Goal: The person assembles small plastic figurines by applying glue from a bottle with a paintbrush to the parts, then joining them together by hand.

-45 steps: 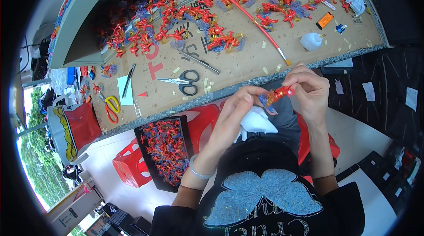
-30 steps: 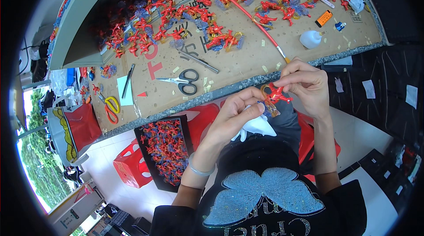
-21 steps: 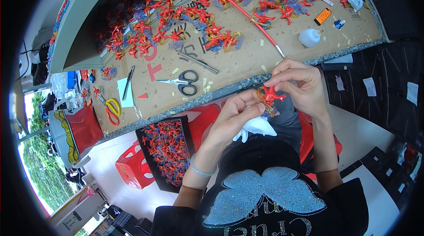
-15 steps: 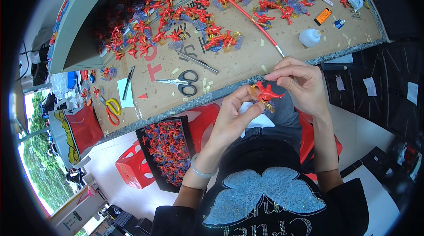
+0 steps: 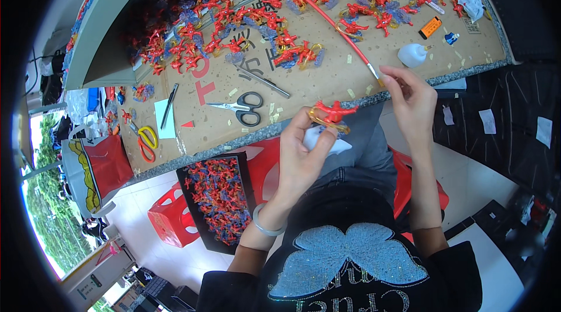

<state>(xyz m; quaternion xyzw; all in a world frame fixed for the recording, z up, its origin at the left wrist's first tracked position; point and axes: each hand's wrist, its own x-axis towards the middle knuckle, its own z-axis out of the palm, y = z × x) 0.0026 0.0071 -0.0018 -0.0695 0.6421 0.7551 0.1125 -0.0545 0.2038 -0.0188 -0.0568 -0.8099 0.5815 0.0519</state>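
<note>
In my left hand (image 5: 298,148) I hold a small red figurine (image 5: 334,112) with translucent yellow and bluish parts, pinched between thumb and fingers above my lap. A white cloth (image 5: 327,141) shows beneath the figurine, by my left fingers. My right hand (image 5: 409,99) is at the table's front edge, its thumb and forefinger closed at the bristle end of a red-handled paintbrush (image 5: 327,17). The brush lies slanting across the cardboard-covered table. Just beyond my right hand a white squeeze bottle (image 5: 412,55) rests near the edge.
Many similar figurines (image 5: 234,20) cover the back of the table. Black-handled scissors (image 5: 248,108), a tweezers-like metal tool (image 5: 263,81), yellow-orange scissors (image 5: 147,139) and an orange box (image 5: 430,27) lie there too. A black tray of figurines (image 5: 219,201) and red stools (image 5: 169,218) stand below.
My right hand has moved away from the figurine, up and right to the brush's bristle end. My left hand has drawn slightly left and down with the figurine, which has turned.
</note>
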